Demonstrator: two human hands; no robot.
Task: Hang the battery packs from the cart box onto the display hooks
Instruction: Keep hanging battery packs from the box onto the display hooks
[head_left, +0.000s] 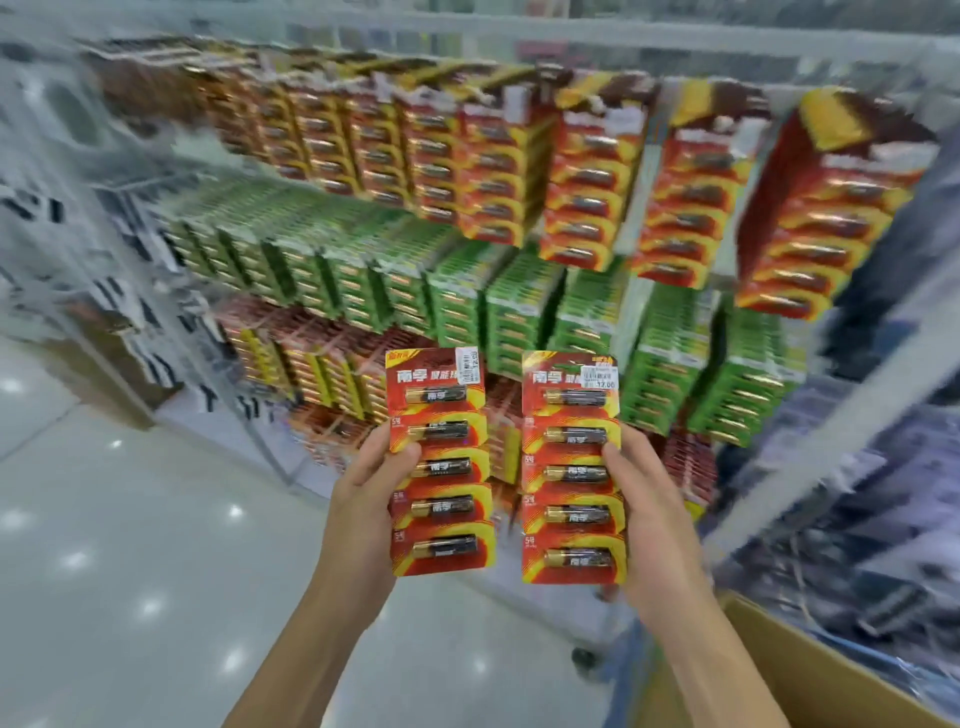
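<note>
My left hand (363, 499) grips a red battery pack (441, 462) by its left edge, thumb on the front. My right hand (649, 499) grips a second red battery pack (571, 467) by its right edge. Both packs are upright, side by side and apart, each showing several batteries and a price sticker at the top. They are held in front of the display rack, below the hanging rows of red packs (587, 171) and green packs (467, 301). The cardboard cart box (810, 670) shows its corner at the bottom right.
The rack is blurred by motion; lower rows of red and yellow packs (322, 374) hang near the floor. A glossy white tiled floor (130, 545) lies to the left. White shelf posts (831, 431) run along the right side.
</note>
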